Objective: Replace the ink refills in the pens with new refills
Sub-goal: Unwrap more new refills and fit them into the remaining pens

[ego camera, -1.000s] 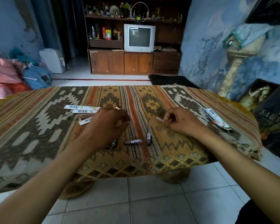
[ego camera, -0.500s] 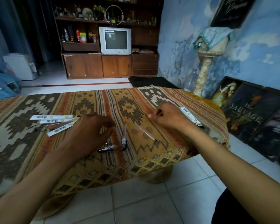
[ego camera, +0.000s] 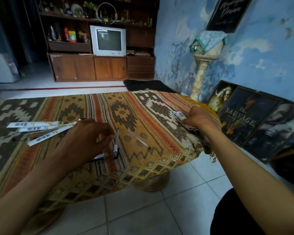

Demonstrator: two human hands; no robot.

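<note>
A thin clear refill [ego camera: 139, 139] lies loose on the patterned cloth [ego camera: 124, 116], between my hands. My right hand [ego camera: 199, 119] is at the table's right edge, its fingers pinching a refill packet [ego camera: 178, 115] in a small pile there. My left hand [ego camera: 85, 140] hovers with fingers curled over the pen parts; whether it holds anything is hidden. A pen barrel [ego camera: 116, 144] lies just right of its fingers. Another dark pen piece [ego camera: 97, 157] pokes out under its palm.
Three long white refill packets [ego camera: 39, 129] with barcodes lie fanned at the left of the table. The table's near edge drops to white floor tiles [ego camera: 143, 209]. Framed posters [ego camera: 244, 122] lean on the blue wall at the right, close to the table's corner.
My right hand has let go of the clear refill, which now lies on the cloth, and has moved right to the packets at the table edge. My view has turned right.
</note>
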